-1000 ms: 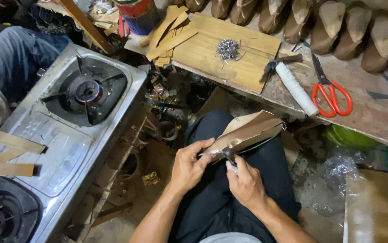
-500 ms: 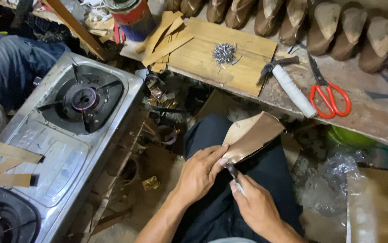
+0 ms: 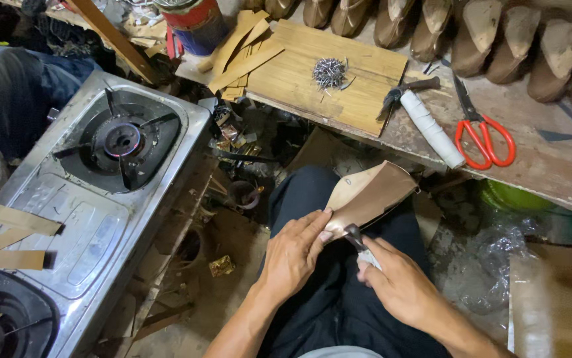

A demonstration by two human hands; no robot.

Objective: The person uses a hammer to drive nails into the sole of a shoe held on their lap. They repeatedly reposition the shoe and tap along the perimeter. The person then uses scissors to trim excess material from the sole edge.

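A tan shoe upper on a last [image 3: 372, 193] rests over my lap, toe pointing up and to the right. My left hand [image 3: 294, 253] grips its near end, fingers pressed along the leather. My right hand [image 3: 395, 286] is closed around a small dark-tipped metal tool [image 3: 357, 240], whose tip touches the edge of the leather just beside my left fingertips. My dark trousers lie under both hands.
A steel gas stove [image 3: 80, 219] with a lit burner [image 3: 121, 139] stands at left, leather strips on it. On the wooden bench [image 3: 538, 166] ahead lie a board with a pile of nails [image 3: 330, 70], a hammer [image 3: 425, 113], red scissors [image 3: 483, 136], a row of shoe lasts, a tin.
The shoe piece has tilted up more and turned its pale side toward me. Both hands shifted slightly right, the tool staying at the leather's edge.
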